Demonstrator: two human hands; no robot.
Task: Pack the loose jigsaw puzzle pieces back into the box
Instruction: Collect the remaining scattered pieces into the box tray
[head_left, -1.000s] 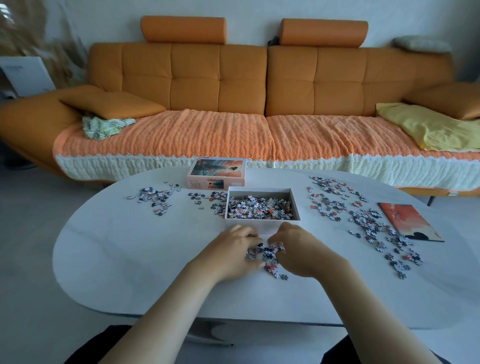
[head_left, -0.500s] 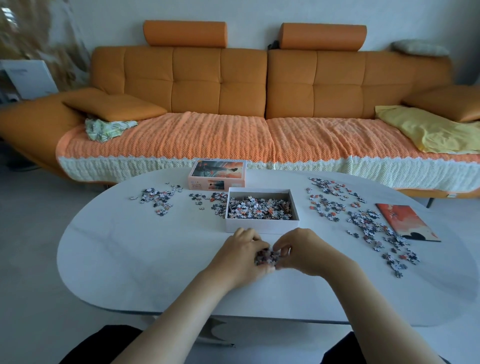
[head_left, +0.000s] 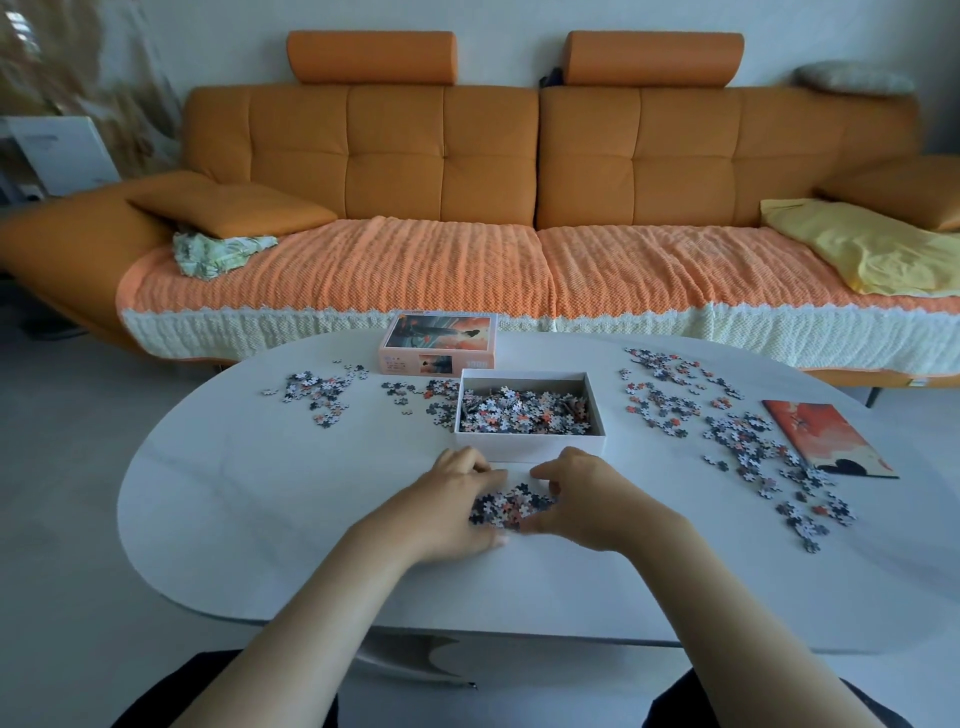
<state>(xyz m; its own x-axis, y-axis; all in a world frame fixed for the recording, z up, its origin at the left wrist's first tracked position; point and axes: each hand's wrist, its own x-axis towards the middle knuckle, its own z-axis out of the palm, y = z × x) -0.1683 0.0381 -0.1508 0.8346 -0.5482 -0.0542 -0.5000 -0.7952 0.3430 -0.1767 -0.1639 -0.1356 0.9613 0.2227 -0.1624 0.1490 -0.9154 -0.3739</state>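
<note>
A small heap of loose puzzle pieces (head_left: 511, 506) lies on the white table just in front of the open white box (head_left: 530, 451). My left hand (head_left: 454, 501) and my right hand (head_left: 589, 499) cup this heap from either side, fingers and thumbs curled round it. The box holds many pieces. More loose pieces lie at the far left (head_left: 317, 391), beside the box's left wall (head_left: 434, 397) and in a wide scatter on the right (head_left: 727, 423).
The box lid (head_left: 439, 344) with its picture stands behind the box. A red reference print (head_left: 826, 439) lies at the right of the oval table (head_left: 260, 493). An orange sofa (head_left: 467, 156) runs behind it.
The pieces in front of the box were drawn together into one tight heap. My hands closed in around it, then parted slightly so more of the heap shows.
</note>
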